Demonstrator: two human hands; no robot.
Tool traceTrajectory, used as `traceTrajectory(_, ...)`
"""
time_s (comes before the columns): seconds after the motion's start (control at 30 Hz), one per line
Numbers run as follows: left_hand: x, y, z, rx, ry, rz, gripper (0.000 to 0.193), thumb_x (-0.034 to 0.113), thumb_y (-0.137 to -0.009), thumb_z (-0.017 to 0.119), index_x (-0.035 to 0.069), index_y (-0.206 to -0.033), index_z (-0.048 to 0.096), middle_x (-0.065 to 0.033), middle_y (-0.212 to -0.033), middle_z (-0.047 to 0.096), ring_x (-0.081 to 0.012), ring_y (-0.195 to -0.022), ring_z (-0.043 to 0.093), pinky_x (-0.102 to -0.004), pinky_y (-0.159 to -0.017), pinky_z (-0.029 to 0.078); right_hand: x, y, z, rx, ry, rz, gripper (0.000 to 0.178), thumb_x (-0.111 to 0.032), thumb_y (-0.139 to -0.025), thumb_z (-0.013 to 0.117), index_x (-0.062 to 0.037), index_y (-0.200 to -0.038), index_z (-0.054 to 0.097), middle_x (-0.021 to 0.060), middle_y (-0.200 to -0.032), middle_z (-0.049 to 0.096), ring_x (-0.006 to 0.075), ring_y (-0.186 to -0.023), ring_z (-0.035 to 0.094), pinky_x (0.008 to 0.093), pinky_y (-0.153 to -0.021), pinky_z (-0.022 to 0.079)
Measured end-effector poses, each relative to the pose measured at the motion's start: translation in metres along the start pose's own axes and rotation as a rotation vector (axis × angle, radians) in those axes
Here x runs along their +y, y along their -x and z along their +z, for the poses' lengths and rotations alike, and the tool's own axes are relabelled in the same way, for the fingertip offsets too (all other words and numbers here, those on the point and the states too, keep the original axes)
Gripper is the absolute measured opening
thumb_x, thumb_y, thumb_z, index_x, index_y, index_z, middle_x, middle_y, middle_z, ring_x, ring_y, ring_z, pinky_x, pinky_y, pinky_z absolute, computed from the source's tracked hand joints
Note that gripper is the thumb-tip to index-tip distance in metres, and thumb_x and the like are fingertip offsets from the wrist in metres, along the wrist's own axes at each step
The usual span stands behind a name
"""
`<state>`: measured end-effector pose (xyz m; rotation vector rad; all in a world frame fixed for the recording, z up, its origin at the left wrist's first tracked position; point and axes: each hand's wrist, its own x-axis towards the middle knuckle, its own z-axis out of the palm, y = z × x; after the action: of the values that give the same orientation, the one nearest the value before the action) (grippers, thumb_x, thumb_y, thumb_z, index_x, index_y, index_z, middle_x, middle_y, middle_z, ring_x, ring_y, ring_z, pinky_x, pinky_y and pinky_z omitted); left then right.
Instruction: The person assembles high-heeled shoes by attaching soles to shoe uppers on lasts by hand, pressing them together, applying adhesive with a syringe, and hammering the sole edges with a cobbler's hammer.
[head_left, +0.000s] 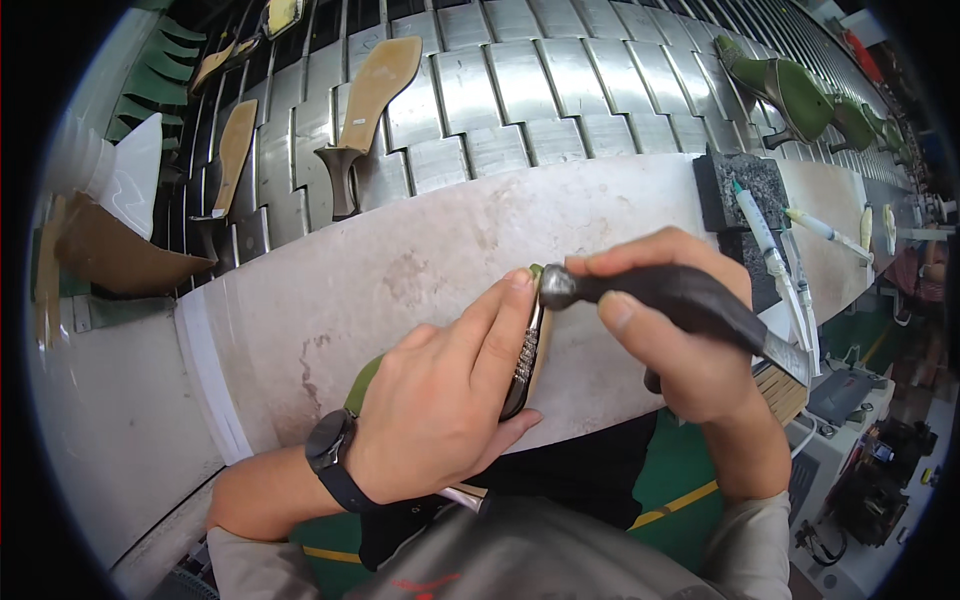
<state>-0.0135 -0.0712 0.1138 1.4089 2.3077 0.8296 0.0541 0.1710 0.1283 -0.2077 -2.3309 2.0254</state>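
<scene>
My left hand, with a dark watch on its wrist, is closed around a green high-heeled shoe. The shoe lies tilted on its side, and my hand covers most of it. A sparkly strip runs along its edge beside my fingers, and its shiny heel sticks out below my wrist. My right hand grips a cobbler's hammer around its dark head. The hammer's round metal face is at the shoe's tip, right by my left fingertips; whether it touches I cannot tell.
Beneath my hands is a stained pale work board. Beyond it runs a metal slat conveyor with tan-soled heeled pieces and green shoes. At right stand a dark block and syringes. A brown curved sheet is at left.
</scene>
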Motion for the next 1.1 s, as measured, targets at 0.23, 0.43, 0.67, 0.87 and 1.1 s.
traceTrajectory(0.23,0.003,0.006,0.001,0.053,-0.030,0.026,0.123,0.021,-0.071,0.095,-0.012,-0.165,0.023,-0.0316,-0.150,0.055,-0.0446,-0.105,0.068,-0.0458,-0.085,0.056,-0.008,0.022,0.012,-0.029,-0.012,-0.026,0.025,-0.004,-0.091,0.080,0.0015,-0.115,0.075,0.0118,-0.098,0.081,0.0140,-0.088,0.077,0.0285,-0.080,0.060)
traceTrajectory(0.43,0.003,0.009,-0.003,0.029,-0.026,0.020,0.122,0.021,-0.072,0.094,-0.012,-0.165,0.022,-0.0296,-0.147,0.056,-0.0436,-0.102,0.067,-0.0462,-0.084,0.056,-0.002,-0.011,0.006,0.114,-0.069,0.123,0.020,-0.004,-0.093,0.073,0.0056,-0.111,0.075,0.0132,-0.106,0.081,0.0137,-0.097,0.075,0.0289,-0.088,0.058)
traceTrajectory(0.67,-0.002,0.016,-0.003,0.052,0.038,0.010,0.123,0.021,-0.074,0.093,-0.006,-0.169,0.019,-0.0277,-0.139,0.058,-0.0475,-0.100,0.066,-0.0498,-0.082,0.055,-0.023,0.037,0.024,-0.127,0.215,-0.153,0.029,-0.005,-0.088,0.082,-0.0014,-0.116,0.076,0.0145,-0.099,0.080,0.0167,-0.084,0.079,0.0290,-0.075,0.061)
traceTrajectory(0.87,-0.012,0.015,-0.001,0.042,0.085,0.001,0.118,0.018,-0.075,0.091,-0.006,-0.167,0.021,-0.0276,-0.133,0.059,-0.0484,-0.099,0.067,-0.0519,-0.080,0.056,-0.017,0.058,0.058,-0.032,0.462,-0.414,0.036,-0.001,-0.077,0.085,0.0017,-0.112,0.075,0.0175,-0.102,0.079,0.0319,-0.094,0.080,0.0378,-0.085,0.064)
traceTrajectory(1.1,-0.011,0.018,0.001,0.105,0.022,0.067,0.107,0.022,-0.078,0.087,-0.011,-0.162,0.029,-0.0257,-0.130,0.061,-0.0438,-0.092,0.071,-0.0493,-0.078,0.059,0.006,0.102,0.114,0.244,0.612,-0.549,0.039,0.000,-0.075,0.085,0.0069,-0.111,0.072,0.0237,-0.108,0.077,0.0402,-0.101,0.079,0.0418,-0.090,0.065)
